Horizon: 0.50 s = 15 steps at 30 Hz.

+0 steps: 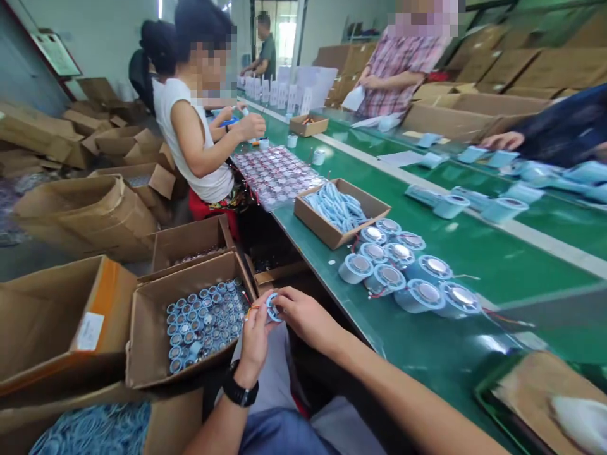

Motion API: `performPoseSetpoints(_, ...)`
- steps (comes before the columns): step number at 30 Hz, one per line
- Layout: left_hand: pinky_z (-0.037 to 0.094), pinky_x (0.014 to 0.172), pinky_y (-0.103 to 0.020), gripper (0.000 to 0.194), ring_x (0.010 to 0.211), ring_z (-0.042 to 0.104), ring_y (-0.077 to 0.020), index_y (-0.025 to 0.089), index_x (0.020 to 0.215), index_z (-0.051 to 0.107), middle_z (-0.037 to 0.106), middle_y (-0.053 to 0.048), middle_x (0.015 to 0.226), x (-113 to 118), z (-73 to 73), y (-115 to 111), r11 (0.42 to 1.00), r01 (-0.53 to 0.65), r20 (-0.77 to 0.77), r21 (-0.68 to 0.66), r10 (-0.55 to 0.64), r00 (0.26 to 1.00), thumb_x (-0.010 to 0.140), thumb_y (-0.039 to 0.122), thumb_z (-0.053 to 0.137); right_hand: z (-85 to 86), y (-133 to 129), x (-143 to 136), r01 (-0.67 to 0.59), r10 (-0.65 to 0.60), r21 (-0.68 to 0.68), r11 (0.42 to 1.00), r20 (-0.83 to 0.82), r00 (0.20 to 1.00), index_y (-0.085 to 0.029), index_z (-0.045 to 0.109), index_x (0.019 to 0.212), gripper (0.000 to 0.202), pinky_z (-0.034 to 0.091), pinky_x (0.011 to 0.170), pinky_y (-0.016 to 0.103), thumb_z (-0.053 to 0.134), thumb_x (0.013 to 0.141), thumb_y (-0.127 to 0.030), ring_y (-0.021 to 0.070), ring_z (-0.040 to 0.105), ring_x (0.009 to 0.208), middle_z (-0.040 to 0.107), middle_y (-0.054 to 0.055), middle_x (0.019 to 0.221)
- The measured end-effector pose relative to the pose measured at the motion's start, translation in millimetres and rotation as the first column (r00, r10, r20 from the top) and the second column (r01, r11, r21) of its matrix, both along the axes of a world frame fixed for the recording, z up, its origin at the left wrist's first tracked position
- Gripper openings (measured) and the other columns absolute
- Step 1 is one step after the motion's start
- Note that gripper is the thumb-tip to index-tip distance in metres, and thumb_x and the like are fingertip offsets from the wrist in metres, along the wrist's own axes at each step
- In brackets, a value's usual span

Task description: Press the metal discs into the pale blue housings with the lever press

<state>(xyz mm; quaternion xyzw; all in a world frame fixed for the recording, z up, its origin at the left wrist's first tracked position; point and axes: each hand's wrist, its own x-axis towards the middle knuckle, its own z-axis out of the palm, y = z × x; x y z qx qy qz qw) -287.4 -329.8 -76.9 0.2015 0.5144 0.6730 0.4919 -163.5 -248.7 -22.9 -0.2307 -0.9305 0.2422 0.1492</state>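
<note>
Above my lap, a small round light-blue housing [272, 308] with thin red and yellow wires sits between my two hands. My left hand [256, 338], a black watch on its wrist, grips it from the left. The fingers of my right hand [302, 311] are closed on its right side and partly cover it. To the left stands a cardboard box [137, 344] full of similar round blue pieces [205, 319]. On the green table to my right is a group of larger blue cylinders [399, 254] with silver round tops and wires.
A shallow carton [320, 230] of light-blue rings stands on the green table [327, 287]. Beyond it lies a sheet of round parts [279, 174]. A co-worker in a white top [190, 126] sits further along. Open boxes [85, 208] crowd the left floor.
</note>
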Motion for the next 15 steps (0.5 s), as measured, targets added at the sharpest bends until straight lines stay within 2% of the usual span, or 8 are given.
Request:
performPoseSetpoints(3,0.060,0.082,-0.036,0.058,0.120,0.059,-0.0326,0.017,0.116,0.070,0.061,-0.016,0.133,-1,-0.9,-3,1.000,0.016,-0.009,0.011,-0.016,1.000,0.078,0.061,0.069,0.1,-4,-1,0.010,-0.010,0.003,1.000,-0.007,1.000,-0.015,0.060,0.111,0.023,0.052,0.093,0.031,0.054,0.090,-0.007,0.0183,0.059,0.106,0.057,0.011,0.115)
performPoseSetpoints(8,0.058,0.083,-0.033,0.054,0.128,0.053,-0.0313,0.021,0.121,0.069,0.057,-0.013,0.139,5,-5.6,-6,0.998,-0.050,-0.080,0.031,0.052,0.995,0.085,0.061,0.062,-3.9,-7,-3,0.082,-0.083,-0.021,0.996,-0.039,0.996,-0.016,0.060,0.113,0.027,0.055,0.088,0.030,0.059,0.087,-0.008,0.0174,0.062,0.098,0.058,0.009,0.110)
performPoseSetpoints(11,0.057,0.086,-0.034,0.052,0.129,0.052,-0.0309,0.021,0.119,0.070,0.057,-0.012,0.139,7,-7.6,-8,0.997,-0.068,-0.118,0.031,0.071,0.990,0.086,0.061,0.060,-7.2,-8,-3,0.095,-0.095,0.014,0.995,-0.023,0.995,-0.017,0.062,0.112,0.026,0.055,0.085,0.030,0.059,0.087,-0.009,0.0172,0.062,0.095,0.058,0.009,0.108)
performPoseSetpoints(15,0.056,0.086,-0.034,0.051,0.129,0.052,-0.0313,0.020,0.120,0.069,0.057,-0.013,0.139,4,-8.1,-9,0.996,-0.075,-0.083,0.055,0.079,0.993,0.087,0.059,0.060,-10.7,-11,-7,0.104,-0.102,0.071,0.992,-0.028,0.994,-0.018,0.064,0.110,0.021,0.055,0.083,0.029,0.058,0.090,-0.013,0.0172,0.062,0.093,0.058,0.009,0.108)
